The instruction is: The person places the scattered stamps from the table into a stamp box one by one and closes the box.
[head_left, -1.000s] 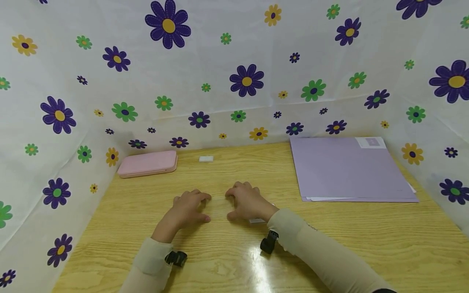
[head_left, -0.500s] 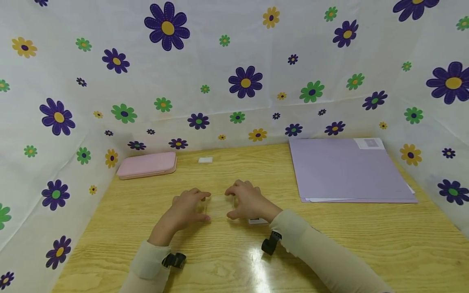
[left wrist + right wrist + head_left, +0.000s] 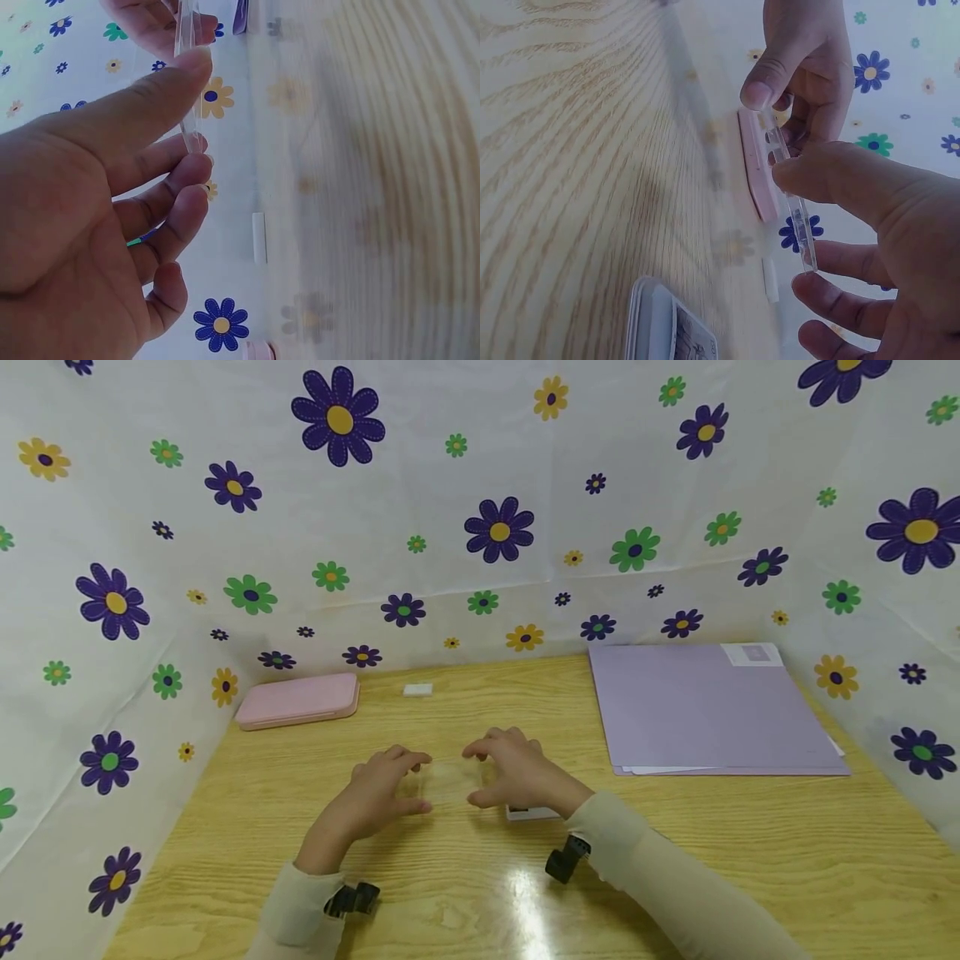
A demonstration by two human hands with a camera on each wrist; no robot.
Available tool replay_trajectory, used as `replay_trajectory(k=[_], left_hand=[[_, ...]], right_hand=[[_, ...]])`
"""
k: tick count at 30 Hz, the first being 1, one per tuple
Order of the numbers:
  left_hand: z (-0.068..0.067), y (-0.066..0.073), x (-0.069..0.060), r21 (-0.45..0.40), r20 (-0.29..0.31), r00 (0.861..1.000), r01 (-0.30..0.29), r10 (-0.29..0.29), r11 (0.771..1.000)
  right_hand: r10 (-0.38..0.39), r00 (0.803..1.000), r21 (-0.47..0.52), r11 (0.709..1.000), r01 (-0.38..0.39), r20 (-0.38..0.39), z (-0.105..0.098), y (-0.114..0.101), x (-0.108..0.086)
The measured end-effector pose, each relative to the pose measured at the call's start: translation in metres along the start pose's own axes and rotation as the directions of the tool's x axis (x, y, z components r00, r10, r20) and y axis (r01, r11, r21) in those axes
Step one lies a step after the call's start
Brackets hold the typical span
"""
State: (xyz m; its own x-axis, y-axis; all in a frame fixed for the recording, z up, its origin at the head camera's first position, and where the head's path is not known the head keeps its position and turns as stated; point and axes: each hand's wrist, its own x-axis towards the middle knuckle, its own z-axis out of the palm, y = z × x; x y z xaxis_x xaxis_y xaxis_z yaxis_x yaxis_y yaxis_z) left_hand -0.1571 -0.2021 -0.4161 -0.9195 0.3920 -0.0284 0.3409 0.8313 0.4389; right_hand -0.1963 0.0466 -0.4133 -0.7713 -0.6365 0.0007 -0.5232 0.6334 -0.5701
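clear plate (image 3: 452,782) up off the wooden table (image 3: 420,885), near mid-frame
the left hand (image 3: 375,793) and right hand (image 3: 517,772) pinch its opposite ends; lifting looks done, letting go not yet. pink case (image 3: 298,700), left of frame, and purple folder (image 3: 720,710), right, lie untouched.

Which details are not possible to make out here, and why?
Clear plate: surface details, faint against the table in head view, edge-on in right wrist view.
White object: partly behind right hand in head view, cut by bottom edge in right wrist view.
Label: print too small in head view.
Papers: mostly covered by purple folder, head view.
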Motion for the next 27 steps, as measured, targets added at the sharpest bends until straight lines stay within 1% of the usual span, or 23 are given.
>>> replay_trajectory(k=[7,12,21,27], left_hand=[[0.000,0.003,-0.003,-0.026,-0.010,1.000,-0.027,0.027,0.999],[-0.001,0.005,-0.004,-0.035,-0.011,0.999,-0.045,0.044,0.998],[-0.003,0.013,-0.002,-0.062,-0.019,0.998,-0.067,0.066,0.996],[-0.003,0.020,0.000,-0.065,-0.028,0.997,-0.075,0.073,0.995]], right_hand=[[-0.018,1.000,0.004,1.000,0.018,-0.013,0.000,0.003,-0.006],[-0.020,1.000,0.032,0.999,0.021,-0.020,-0.004,0.004,-0.012],[-0.029,0.998,0.067,0.997,0.033,-0.058,-0.008,0.008,-0.020],[-0.037,0.997,0.101,0.994,0.043,-0.063,-0.012,0.011,-0.026]])
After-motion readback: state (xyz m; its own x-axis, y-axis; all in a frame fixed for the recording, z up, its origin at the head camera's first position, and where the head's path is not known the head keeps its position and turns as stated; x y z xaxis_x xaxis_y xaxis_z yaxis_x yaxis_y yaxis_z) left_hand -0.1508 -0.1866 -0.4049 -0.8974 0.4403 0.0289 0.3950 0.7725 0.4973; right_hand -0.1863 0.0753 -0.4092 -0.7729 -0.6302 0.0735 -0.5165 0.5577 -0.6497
